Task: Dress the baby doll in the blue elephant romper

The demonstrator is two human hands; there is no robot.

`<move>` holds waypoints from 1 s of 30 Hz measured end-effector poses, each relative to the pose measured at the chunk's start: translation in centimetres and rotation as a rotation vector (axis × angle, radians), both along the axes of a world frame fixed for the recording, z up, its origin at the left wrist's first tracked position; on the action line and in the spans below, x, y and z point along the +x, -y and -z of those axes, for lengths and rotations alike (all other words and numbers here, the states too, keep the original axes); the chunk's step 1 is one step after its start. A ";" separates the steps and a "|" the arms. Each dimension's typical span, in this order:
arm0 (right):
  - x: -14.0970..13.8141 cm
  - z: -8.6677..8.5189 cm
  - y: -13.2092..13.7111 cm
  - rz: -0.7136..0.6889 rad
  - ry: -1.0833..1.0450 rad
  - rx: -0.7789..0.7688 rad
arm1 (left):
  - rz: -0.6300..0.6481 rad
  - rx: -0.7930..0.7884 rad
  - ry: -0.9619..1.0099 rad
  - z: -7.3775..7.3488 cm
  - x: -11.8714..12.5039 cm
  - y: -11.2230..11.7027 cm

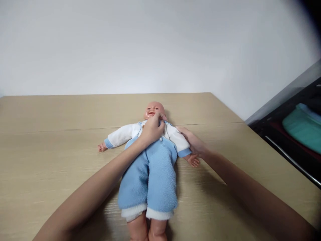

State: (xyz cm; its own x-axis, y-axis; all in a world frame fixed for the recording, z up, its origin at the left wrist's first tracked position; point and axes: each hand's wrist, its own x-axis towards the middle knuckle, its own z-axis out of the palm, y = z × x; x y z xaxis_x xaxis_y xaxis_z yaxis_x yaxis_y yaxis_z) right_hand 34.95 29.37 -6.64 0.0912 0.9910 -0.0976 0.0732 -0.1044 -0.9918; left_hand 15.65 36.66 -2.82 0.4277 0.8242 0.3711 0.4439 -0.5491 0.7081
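Observation:
A baby doll (162, 174) lies on its back on the wooden table, head away from me and arms spread. It wears a fluffy light-blue and white outfit. My left hand (153, 129) reaches over its chest, with fingers closed at the collar, just below the chin; the fingertips partly cover the cloth there. On the right side, my right hand (194, 142) is wrapped around the outer side of the doll's white sleeve (177, 137), some of its fingers hidden behind the sleeve. The doll's feet are cut off by the lower edge of the view.
The wooden table (50, 160) has a thin seam across it and meets a plain white wall (125, 47) at the back. Beyond the table's right edge, green cloth (303, 127) lies on something black with a metal rail (291, 159).

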 end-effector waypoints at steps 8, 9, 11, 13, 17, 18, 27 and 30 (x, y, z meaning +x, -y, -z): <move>5.5 -0.1 5.4 -0.151 0.033 -0.084 | -0.080 0.093 -0.211 -1.0 0.0 1.0; 6.0 0.2 5.5 -0.157 0.049 -0.108 | -0.091 0.121 -0.259 -1.2 -0.1 1.2; 6.9 0.7 5.5 -0.147 0.081 -0.116 | -0.105 0.171 -0.352 -1.8 -0.4 1.4; 7.6 1.0 5.3 -0.107 0.114 -0.053 | -0.115 0.217 -0.427 -2.4 -0.6 1.5; 9.1 1.0 4.9 -0.010 0.158 0.035 | -0.132 0.299 -0.492 -2.7 -1.1 1.1; 9.4 0.8 4.8 0.000 0.171 0.024 | -0.123 0.312 -0.495 -2.6 -1.2 0.9; 10.6 0.1 5.1 -0.107 0.284 0.005 | -0.034 0.306 -0.421 -1.3 -1.5 -0.6; 10.3 -0.1 5.2 -0.009 0.501 0.148 | -0.028 0.325 -0.409 -1.2 -1.5 -0.6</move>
State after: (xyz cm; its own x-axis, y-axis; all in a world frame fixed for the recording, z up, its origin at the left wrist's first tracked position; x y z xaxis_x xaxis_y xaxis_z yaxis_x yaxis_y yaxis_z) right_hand 45.22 24.13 -6.58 0.0824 0.9919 0.0967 0.5430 0.0367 -0.8390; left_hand 14.17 37.30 -1.60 0.5702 0.7076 0.4172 0.6664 -0.6955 0.2688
